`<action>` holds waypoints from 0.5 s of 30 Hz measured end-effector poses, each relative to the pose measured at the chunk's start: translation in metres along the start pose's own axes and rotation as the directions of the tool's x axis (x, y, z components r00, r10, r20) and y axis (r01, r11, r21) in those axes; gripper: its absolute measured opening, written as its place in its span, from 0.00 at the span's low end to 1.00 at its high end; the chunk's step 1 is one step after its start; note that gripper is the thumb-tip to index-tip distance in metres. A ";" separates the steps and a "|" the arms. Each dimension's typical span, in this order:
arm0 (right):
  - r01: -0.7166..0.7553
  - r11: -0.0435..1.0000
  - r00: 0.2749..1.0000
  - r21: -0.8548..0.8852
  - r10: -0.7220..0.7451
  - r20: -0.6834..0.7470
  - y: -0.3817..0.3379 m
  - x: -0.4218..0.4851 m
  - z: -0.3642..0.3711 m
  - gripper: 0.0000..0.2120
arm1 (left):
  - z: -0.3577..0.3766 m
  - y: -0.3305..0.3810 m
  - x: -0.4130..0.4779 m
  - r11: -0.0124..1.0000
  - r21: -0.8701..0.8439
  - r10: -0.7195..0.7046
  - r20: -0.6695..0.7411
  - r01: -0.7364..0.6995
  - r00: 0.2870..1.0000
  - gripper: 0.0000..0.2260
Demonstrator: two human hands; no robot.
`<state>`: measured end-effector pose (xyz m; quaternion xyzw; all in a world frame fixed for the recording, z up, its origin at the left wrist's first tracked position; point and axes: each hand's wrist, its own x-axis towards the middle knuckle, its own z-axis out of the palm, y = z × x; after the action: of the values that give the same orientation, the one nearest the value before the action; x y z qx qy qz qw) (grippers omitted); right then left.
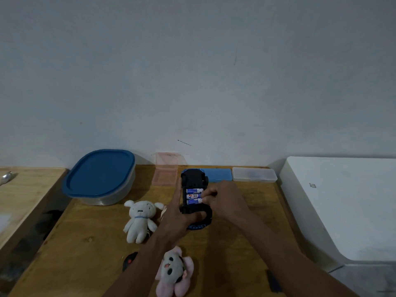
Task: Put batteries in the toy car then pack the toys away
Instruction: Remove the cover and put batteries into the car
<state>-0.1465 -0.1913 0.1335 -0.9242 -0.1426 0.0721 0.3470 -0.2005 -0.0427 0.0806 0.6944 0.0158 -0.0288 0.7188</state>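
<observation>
Two plush toys lie nearest on the wooden table (85, 254): a pink one (172, 273) at the front edge between the person's forearms, and a white dog (140, 219) just behind it to the left. A small black remote (129, 261) with a red button peeks out beside the left forearm. A dark object (273, 281) lies by the right arm, too blurred to tell what it is.

Further in, mid-table, the car (194, 181) is held upside down with its battery bay facing up. The left hand (182, 213) grips it, forefinger stretched along the car's left side and thumb curled over its near end. Three batteries (194, 196) sit side by side in the bay. The right hand (224, 200) has its fingers curled and bunched together, the tips pinching at the batteries' right ends.

Behind, along the wall, stand a big tub (100, 179) with a blue lid on the left, then an open pink box (166, 174), a blue box (218, 174) partly behind the car, and a clear box (254, 174). A white appliance (342, 200) stands to the right of the table. A spoon (6, 177) lies on the neighbouring table to the left.
</observation>
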 end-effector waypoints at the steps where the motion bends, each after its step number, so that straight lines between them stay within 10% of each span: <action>1: -0.009 1.000 1.000 0.006 0.009 0.010 0.000 0.001 -0.001 0.08 | 0.000 0.000 0.000 1.000 0.004 -0.008 0.003 0.008 1.000 0.46; 15: -0.307 0.950 0.951 0.057 0.305 0.041 0.006 0.006 -0.009 0.18 | 0.012 -0.007 0.006 1.000 -0.005 -0.024 0.064 0.024 0.998 0.48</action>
<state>-0.1376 -0.1990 0.1358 -0.9226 -0.0008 0.1439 0.3580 -0.1956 -0.0552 0.0733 0.6908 0.0011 -0.0596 0.7206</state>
